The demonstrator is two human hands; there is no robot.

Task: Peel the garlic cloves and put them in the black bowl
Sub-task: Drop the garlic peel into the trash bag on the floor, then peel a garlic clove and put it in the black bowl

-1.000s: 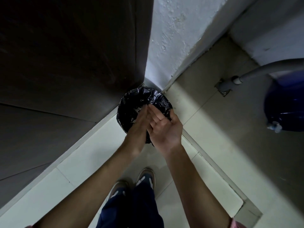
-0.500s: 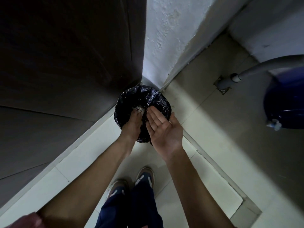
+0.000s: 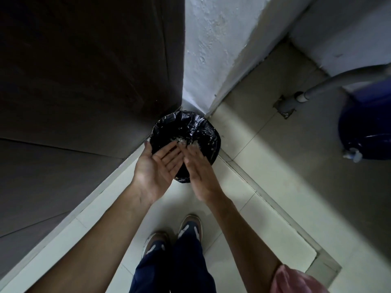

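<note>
both hands were held over the bin [image 3: 213, 132], a small round one lined with a black bag, which stood on the floor [image 3: 264, 225] in the corner between the dark door [image 3: 84, 70] and the white wall [image 3: 211, 49]. the left hand [image 3: 156, 166] lay palm up, its fingers straight and spread, and it carried nothing that i could see. the right hand [image 3: 196, 163] was turned with its edge down, fingers straight and together, and its fingertips came just beside or touching the fingertips of the left; it was a little blurred, so i cannot tell if there was contact. a pale heap of skins [image 3: 182, 141] lay inside the bin, directly ahead of and below the fingertips of both hands, so anything brushed off the palm toward the fingertips would fall forward into the bag. the right hand seemed the nearer one to the heap. i judged this to be the cleaning of the hands after peeling, not peeling itself. the garlic cloves and the black bowl were not in view at all, so how far the task had gone could not be read here. the person's shoes [image 3: 173, 235] stood well back from the bin, and a blue drum [image 3: 364, 115] with a grey pipe [image 3: 338, 81] was far to the right.
</note>
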